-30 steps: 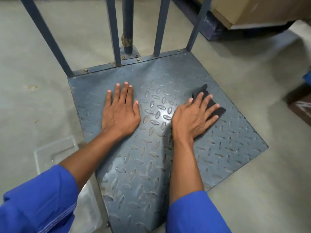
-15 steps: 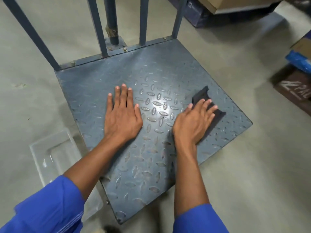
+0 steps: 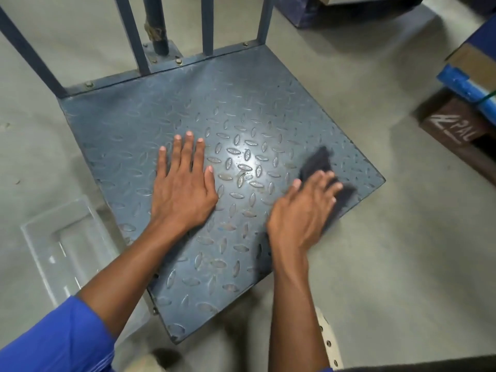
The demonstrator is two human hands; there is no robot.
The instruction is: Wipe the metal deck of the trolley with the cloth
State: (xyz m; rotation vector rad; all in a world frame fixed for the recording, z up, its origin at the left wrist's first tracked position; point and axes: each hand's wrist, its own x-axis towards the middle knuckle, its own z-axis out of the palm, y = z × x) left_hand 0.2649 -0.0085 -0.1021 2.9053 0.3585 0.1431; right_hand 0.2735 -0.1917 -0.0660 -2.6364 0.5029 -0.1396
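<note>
The trolley's blue-grey chequer-plate metal deck point(image 3: 241, 98) lies low on the concrete floor, with upright blue rails along its far edge. My left hand point(image 3: 182, 189) rests flat on the deck's middle, fingers spread, holding nothing. My right hand point(image 3: 303, 210) presses a dark cloth point(image 3: 319, 159) onto the deck close to its right edge. The cloth is blurred and sticks out beyond my fingertips; part of it is hidden under the hand.
A clear plastic tub point(image 3: 67, 248) sits on the floor left of the deck. Cardboard boxes point(image 3: 475, 65) and a blue wrapped roll point(image 3: 467, 87) stand at the right. A dark box point(image 3: 453, 130) with chalk writing is beside them. My sandalled foot point(image 3: 327, 342) is at the bottom.
My right hand has slid the cloth toward the deck's right edge and back toward me. The left hand stays flat in place. The camera view has shifted slightly.
</note>
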